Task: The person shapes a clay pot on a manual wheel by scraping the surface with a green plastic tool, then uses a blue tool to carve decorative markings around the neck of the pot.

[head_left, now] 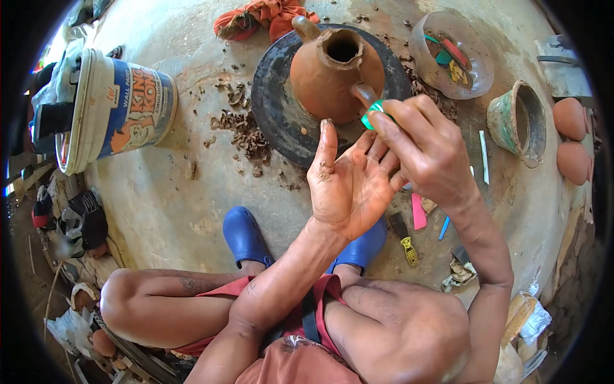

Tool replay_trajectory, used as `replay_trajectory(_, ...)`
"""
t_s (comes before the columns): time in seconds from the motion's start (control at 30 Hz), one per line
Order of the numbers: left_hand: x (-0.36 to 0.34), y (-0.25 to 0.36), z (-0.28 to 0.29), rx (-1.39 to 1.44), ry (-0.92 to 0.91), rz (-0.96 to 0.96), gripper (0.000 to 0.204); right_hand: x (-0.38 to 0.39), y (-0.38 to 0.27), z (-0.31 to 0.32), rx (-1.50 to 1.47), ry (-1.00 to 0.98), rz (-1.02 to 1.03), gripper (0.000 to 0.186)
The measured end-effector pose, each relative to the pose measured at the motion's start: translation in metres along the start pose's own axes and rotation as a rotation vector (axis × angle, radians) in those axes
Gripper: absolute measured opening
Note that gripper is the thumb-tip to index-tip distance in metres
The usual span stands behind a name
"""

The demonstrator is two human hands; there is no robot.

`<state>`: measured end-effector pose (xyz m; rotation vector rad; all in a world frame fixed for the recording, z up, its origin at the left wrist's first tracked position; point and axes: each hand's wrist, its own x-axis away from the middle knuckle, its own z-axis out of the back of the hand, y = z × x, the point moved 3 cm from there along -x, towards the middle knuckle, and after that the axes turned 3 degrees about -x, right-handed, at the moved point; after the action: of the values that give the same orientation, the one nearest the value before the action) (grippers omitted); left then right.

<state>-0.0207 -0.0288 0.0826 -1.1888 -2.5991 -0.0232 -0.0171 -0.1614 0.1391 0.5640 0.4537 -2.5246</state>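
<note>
A brown clay pot [326, 83] with a wide rim, a spout at the upper left and a protrusion at the lower right stands on a dark round turntable [272, 96]. My right hand [428, 150] pinches a small green flat piece [369, 115] at the lower end of that protrusion. My left hand [348, 185] is open below it, palm up, fingers slightly bent, with clay smears on the thumb; its fingertips are partly behind my right hand, and whether they touch the pot is unclear.
A white bucket [131, 112] lies at left. At right are a clear bowl of coloured pieces [425, 77], a green-stained pot [502, 121] and small clay pots [569, 160]. An orange cloth [243, 22] is behind. Clay shavings, a yellow-handled tool [409, 249] and strips lie about.
</note>
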Motion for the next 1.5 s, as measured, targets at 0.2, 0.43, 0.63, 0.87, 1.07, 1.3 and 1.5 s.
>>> replay_trajectory(0.2, 0.000, 0.005, 0.008, -0.028, -0.019, 0.037, 0.094, 0.032, -0.008, -0.018, 0.056, 0.103, -0.010, 0.042)
replay_trajectory(0.43, -0.004, 0.007, 0.031, -0.063, 0.017, 0.060, 0.093, 0.060, -0.005, -0.039, 0.009, 0.092, -0.140, 0.042)
replay_trajectory(0.63, 0.000, 0.008, 0.082, -0.362, 0.269, -0.003, 0.065, 0.088, -0.011, -0.067, -0.167, 0.007, -0.255, 0.042)
replay_trajectory(0.87, -0.005, 0.018, 0.087, -0.914, 0.381, 0.011, 0.045, 0.093, -0.004, -0.028, -0.291, 0.158, -0.610, 0.030)
replay_trajectory(1.07, -0.014, -0.014, 0.080, -1.094, 0.169, 0.249, 0.057, 0.027, 0.018, 0.015, 0.046, 0.237, -0.279, 0.032)
replay_trajectory(1.3, -0.027, -0.002, 0.038, -0.032, -0.027, -0.069, 0.087, -0.013, 0.009, -0.004, 0.221, -0.008, 0.052, 0.033)
replay_trajectory(1.5, -0.026, 0.001, 0.028, 0.077, 0.049, -0.097, 0.091, 0.021, 0.002, -0.015, 0.201, 0.053, 0.009, 0.041)
